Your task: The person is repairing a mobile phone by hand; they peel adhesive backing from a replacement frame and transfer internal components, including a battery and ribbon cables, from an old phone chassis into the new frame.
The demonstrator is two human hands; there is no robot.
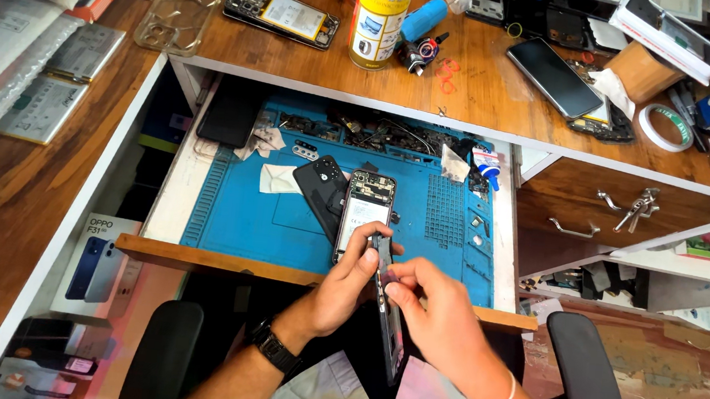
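Both hands' grip, left hand (347,279) and right hand (436,307), closed around upright phone frame (388,302).

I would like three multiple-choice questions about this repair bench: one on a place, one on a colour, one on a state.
1. Where does the opened phone lie?
A. on the work mat
B. on the chair arm
C. inside the closed drawer

2. What colour is the mat?
A. red
B. blue
C. white

3. What is the state of the phone on the mat?
A. back cover on
B. wrapped in plastic
C. back off, insides showing

Answers:
1 A, it rests on the mat just beyond the left hand.
2 B, the mat is blue throughout.
3 C, its battery and parts are bare, while the right hand holds a thin dark panel.
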